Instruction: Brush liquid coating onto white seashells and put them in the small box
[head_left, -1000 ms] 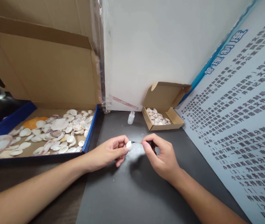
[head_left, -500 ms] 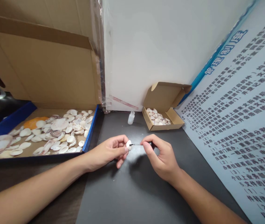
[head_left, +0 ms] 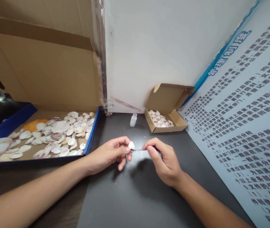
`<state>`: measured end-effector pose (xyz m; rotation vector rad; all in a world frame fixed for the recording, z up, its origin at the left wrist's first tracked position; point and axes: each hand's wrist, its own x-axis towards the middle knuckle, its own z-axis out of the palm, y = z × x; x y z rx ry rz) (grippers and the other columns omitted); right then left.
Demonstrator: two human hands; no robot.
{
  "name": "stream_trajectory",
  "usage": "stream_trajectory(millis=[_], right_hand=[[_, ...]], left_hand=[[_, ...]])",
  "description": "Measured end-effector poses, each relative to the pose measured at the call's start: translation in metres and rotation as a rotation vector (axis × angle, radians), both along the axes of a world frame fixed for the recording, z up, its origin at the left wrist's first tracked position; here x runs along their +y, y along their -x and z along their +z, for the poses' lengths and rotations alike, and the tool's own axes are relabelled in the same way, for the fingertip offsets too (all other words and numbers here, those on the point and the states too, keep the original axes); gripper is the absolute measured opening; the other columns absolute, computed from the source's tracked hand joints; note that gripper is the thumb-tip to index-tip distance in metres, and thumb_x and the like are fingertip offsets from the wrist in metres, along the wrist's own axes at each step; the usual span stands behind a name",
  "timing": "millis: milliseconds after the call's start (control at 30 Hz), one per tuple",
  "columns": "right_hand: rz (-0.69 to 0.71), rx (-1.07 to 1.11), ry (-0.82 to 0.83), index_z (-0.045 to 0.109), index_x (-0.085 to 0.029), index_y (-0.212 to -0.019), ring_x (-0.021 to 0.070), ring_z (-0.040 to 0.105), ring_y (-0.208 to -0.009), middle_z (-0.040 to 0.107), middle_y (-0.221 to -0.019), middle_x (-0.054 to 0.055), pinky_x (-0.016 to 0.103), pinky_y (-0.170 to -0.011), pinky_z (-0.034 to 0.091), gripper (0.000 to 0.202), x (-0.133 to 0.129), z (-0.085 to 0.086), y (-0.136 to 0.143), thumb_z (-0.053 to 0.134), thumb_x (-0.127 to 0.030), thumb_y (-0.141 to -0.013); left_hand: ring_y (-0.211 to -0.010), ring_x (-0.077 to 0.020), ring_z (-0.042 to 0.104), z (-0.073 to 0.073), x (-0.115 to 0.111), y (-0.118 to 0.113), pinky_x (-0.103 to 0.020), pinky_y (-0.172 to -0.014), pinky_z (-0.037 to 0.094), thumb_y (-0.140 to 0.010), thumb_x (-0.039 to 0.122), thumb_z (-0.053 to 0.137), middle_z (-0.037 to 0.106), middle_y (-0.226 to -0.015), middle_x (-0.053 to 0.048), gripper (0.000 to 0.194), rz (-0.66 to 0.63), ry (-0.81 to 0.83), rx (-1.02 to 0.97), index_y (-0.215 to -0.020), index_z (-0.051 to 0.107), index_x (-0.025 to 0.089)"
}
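Observation:
Between thumb and fingers, my left hand (head_left: 117,153) pinches a small white shell (head_left: 131,145) above the dark table. My right hand (head_left: 162,158) grips a thin brush-like tool (head_left: 138,149); its dark tip touches the lower edge of the shell, and its handle is mostly hidden by the fingers. Behind the hands, a small open bottle (head_left: 133,120) with whitish contents stands upright. A small open cardboard box (head_left: 170,129) with shells (head_left: 160,120) in it is beyond my right hand.
At the left lies a large blue-edged box (head_left: 92,134) with its cardboard lid raised, holding many shells (head_left: 61,127) and an orange shell (head_left: 34,125). A white wall (head_left: 149,47) rises behind the table (head_left: 125,202). A printed board (head_left: 248,126) leans at the right.
The tool tip has moved slightly down along the shell, from its middle to its lower edge. The shell has tilted a little in my left hand.

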<state>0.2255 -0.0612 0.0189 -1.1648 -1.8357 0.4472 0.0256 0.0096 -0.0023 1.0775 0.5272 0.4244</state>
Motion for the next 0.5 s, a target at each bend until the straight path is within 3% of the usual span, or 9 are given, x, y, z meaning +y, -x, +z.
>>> stream_trajectory(millis=[267, 500], right_hand=[[-0.168, -0.015, -0.001, 0.057, -0.020, -0.081, 0.0115, 0.048, -0.053, 0.057, -0.065, -0.002, 0.024, -0.053, 0.040, 0.016, 0.0024, -0.0016, 0.0005, 0.051, -0.025, -0.094], [-0.069, -0.017, 0.010, 0.058, -0.021, -0.083, 0.0120, 0.051, -0.056, 0.059, -0.068, -0.001, 0.024, -0.055, 0.042, 0.018, 0.0007, 0.0002, 0.0013, 0.046, -0.024, -0.096]], left_hand=[[-0.049, -0.0048, 0.042, 0.0028, -0.0008, -0.0009, -0.019, -0.048, 0.032, -0.081, 0.038, 0.073, 0.048, -0.062, 0.007, 0.028, 0.039, 0.015, 0.005, -0.089, 0.056, 0.017], [-0.049, -0.0047, 0.040, 0.0046, -0.0020, -0.0016, -0.020, -0.048, 0.029, -0.082, 0.039, 0.072, 0.045, -0.061, 0.008, 0.028, 0.042, -0.008, 0.006, -0.089, 0.055, 0.018]])
